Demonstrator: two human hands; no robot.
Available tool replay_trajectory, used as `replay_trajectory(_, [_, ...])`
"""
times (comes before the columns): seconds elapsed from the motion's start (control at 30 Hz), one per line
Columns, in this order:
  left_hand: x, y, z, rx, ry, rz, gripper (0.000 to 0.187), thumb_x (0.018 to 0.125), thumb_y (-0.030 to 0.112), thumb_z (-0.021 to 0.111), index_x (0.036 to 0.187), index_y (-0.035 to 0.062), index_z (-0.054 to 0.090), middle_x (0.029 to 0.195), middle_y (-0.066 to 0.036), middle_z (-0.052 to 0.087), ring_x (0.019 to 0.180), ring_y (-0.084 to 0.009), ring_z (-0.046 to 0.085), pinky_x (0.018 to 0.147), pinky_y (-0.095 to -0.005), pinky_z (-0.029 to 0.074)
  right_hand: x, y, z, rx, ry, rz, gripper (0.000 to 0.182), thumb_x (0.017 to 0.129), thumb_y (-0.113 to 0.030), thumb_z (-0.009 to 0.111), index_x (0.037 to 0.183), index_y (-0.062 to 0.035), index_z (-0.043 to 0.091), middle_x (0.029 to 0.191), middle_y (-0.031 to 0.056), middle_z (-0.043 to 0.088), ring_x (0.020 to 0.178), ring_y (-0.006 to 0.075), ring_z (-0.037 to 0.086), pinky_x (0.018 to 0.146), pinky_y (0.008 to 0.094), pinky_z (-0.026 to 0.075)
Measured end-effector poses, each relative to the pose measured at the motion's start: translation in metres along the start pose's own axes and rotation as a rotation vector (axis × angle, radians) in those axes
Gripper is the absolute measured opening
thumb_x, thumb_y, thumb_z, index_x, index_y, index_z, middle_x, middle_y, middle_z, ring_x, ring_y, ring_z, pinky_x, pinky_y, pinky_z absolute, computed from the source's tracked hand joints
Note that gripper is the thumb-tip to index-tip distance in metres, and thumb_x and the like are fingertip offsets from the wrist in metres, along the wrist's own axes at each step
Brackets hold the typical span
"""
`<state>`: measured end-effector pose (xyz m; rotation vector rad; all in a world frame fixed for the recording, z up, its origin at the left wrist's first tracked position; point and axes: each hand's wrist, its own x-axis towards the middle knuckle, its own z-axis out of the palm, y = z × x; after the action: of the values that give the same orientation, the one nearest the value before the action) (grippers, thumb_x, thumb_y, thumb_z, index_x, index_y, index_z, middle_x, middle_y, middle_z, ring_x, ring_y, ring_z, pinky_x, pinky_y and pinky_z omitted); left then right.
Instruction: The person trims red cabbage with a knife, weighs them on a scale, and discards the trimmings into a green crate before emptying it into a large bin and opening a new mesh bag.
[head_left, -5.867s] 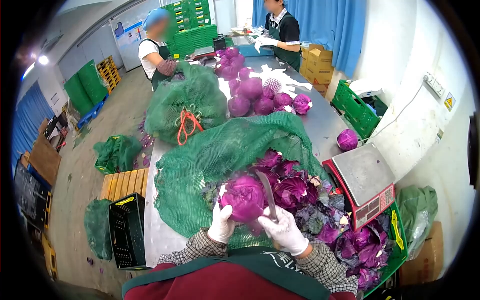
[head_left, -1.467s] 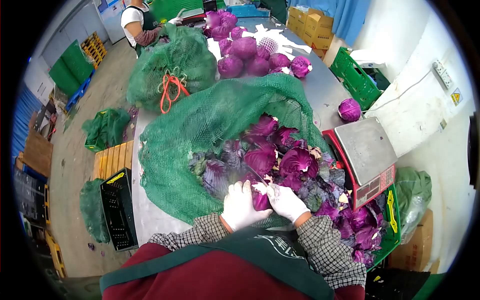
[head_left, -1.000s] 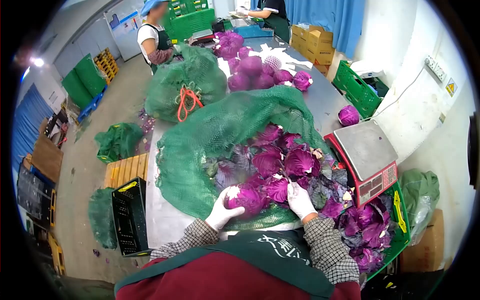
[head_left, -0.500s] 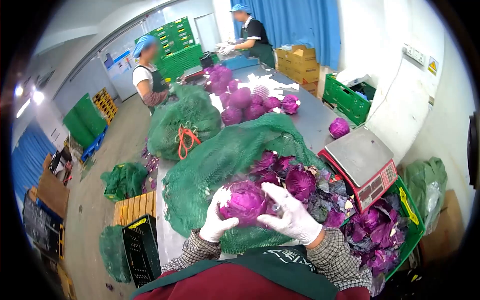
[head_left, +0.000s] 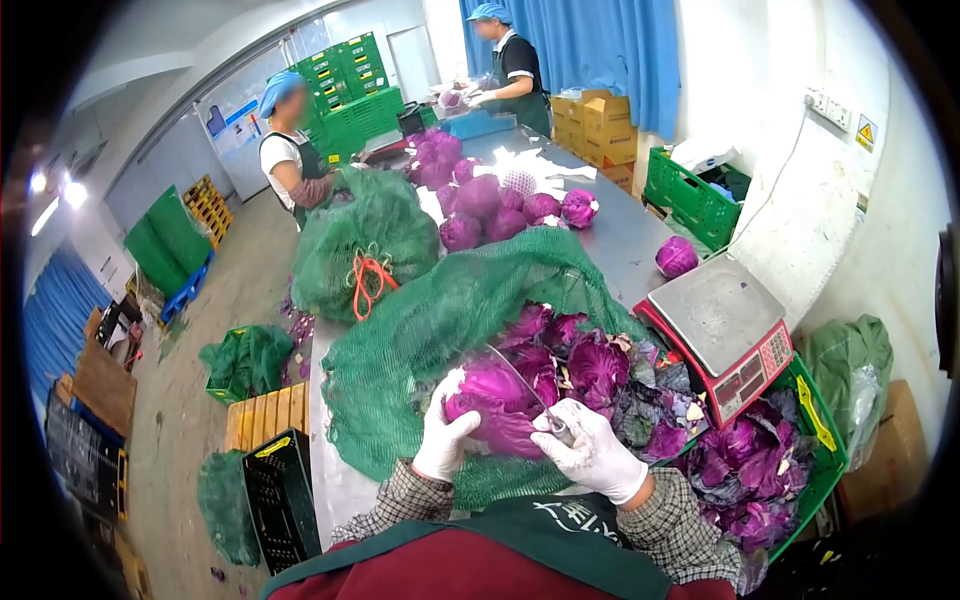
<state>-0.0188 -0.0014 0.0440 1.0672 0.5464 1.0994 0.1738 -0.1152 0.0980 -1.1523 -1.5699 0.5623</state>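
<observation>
Against its left side, my gloved left hand [head_left: 443, 437] grips a red cabbage [head_left: 488, 388]. An outer leaf hangs loose along the cabbage's near side. My gloved right hand [head_left: 592, 452] is closed round the handle of a thin-bladed knife [head_left: 518, 377], its blade slanting up and left across the cabbage's right side. My right fingertips are right at the loose leaf. Under both hands spreads a green mesh bag [head_left: 385, 375], with more red cabbage heads [head_left: 597, 370] in its opening. Dark trimmed leaves [head_left: 645, 412] lie to the right of my right hand.
A red scale [head_left: 722, 325] stands at the right, beside a green crate [head_left: 828, 440] of cabbage leaves. Farther up the table [head_left: 630, 262] are a full mesh bag [head_left: 365, 240] and several cabbages [head_left: 478, 197]. Two people in blue caps stand beyond. A black crate [head_left: 282, 500] sits at left.
The knife has swung up so its blade now lies across the cabbage. My right hand has closed round its handle and shifted slightly. An outer leaf now hangs loose from the cabbage.
</observation>
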Motion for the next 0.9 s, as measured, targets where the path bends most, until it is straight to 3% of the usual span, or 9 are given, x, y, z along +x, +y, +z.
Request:
replay_trajectory(0.1, [0.016,-0.003,-0.012,-0.131,0.02,-0.011,0.075,0.076,0.013,0.069,0.141,0.0057,0.033,0.135,-0.011,0.046,0.123,-0.0267,0.048,0.101,-0.0441,0.044,-0.009,-0.01,-0.013,0.252,0.038,0.152,0.019,0.083,-0.004,0.068,0.098,0.0004,0.056,0.088,0.0054,0.057,0.077,0.0131,0.06,0.068,0.0239,0.05])
replay_trajectory(0.17, [0.015,0.004,-0.019,-0.358,0.02,-0.227,0.079,0.077,0.039,0.068,0.141,0.0083,0.033,0.137,-0.019,0.043,0.122,-0.0367,0.049,0.095,-0.05,0.049,-0.01,-0.022,-0.033,0.404,0.108,0.402,0.019,0.083,-0.003,0.069,0.098,0.0011,0.057,0.09,0.0047,0.058,0.083,0.011,0.058,0.073,0.0231,0.049])
replay_trajectory(0.27, [0.014,0.009,-0.02,-1.018,-0.193,-0.603,0.085,0.077,0.056,0.062,0.141,0.0073,0.033,0.136,-0.027,0.041,0.12,-0.0453,0.047,0.096,-0.0521,0.048,-0.013,0.044,-0.044,-0.418,0.134,0.088,0.03,0.085,-0.008,0.068,0.112,0.0006,0.057,0.097,0.0062,0.06,0.088,0.0118,0.059,0.078,0.0245,0.049])
replay_trajectory(0.4, [0.016,-0.007,0.008,-1.36,-0.576,-0.807,0.085,0.083,0.071,0.043,0.142,0.0102,0.035,0.134,-0.037,0.038,0.109,-0.045,0.053,0.095,-0.0525,0.046,-0.015,0.022,-0.013,0.444,0.204,0.534,0.041,0.084,-0.01,0.07,0.121,0.001,0.055,0.107,0.0067,0.06,0.096,0.0115,0.058,0.083,0.0246,0.049])
replay_trajectory(0.5, [0.022,-0.028,0.015,-1.488,-0.755,-1.015,0.088,0.084,0.072,0.039,0.145,0.0095,0.031,0.138,-0.037,0.033,0.114,-0.0464,0.049,0.096,-0.0567,0.042,-0.008,0.004,-0.015,0.415,0.131,0.484,0.052,0.084,-0.01,0.07,0.13,0.0008,0.048,0.116,0.0084,0.059,0.102,0.0131,0.058,0.089,0.0267,0.048])
replay_trajectory(0.67, [0.022,-0.003,0.038,-0.66,-0.494,-0.787,0.091,0.082,0.069,0.05,0.147,0.0114,0.025,0.147,-0.022,0.032,0.13,-0.0452,0.038,0.103,-0.0647,0.031,-0.016,0.002,-0.02,0.444,0.198,0.448,0.063,0.082,-0.019,0.073,0.132,0.0043,0.045,0.123,0.0154,0.056,0.113,0.0238,0.055,0.096,0.0327,0.044])
replay_trajectory(0.7, [0.022,0.007,0.048,-0.295,-0.39,-0.656,0.093,0.08,0.071,0.05,0.148,0.0116,0.024,0.148,-0.018,0.032,0.132,-0.0409,0.037,0.105,-0.0619,0.031,-0.02,0.011,-0.02,0.371,0.233,0.394,0.058,0.082,-0.016,0.072,0.13,0.0022,0.047,0.108,0.0098,0.056,0.093,0.0171,0.053,0.081,0.0285,0.043])
replay_trajectory(0.77, [0.031,-0.008,0.035,-0.601,-0.59,-0.75,0.093,0.081,0.07,0.051,0.148,0.0109,0.024,0.149,-0.014,0.032,0.136,-0.0321,0.035,0.11,-0.0547,0.029,-0.027,0.03,-0.018,0.216,0.311,0.296,0.049,0.083,-0.011,0.071,0.126,-0.0019,0.051,0.079,-0.0013,0.054,0.055,0.0039,0.048,0.05,0.0201,0.04])
replay_trajectory(0.9, [0.014,-0.008,0.054,-0.36,-0.335,-0.772,0.097,0.08,0.073,0.046,0.147,0.006,0.025,0.15,-0.017,0.029,0.138,-0.0354,0.03,0.114,-0.0527,0.022,-0.028,0.025,-0.021,0.077,0.321,0.148,0.039,0.079,-0.003,0.071,0.115,-0.003,0.056,0.085,-0.0011,0.054,0.058,0.0023,0.043,0.051,0.0206,0.039])
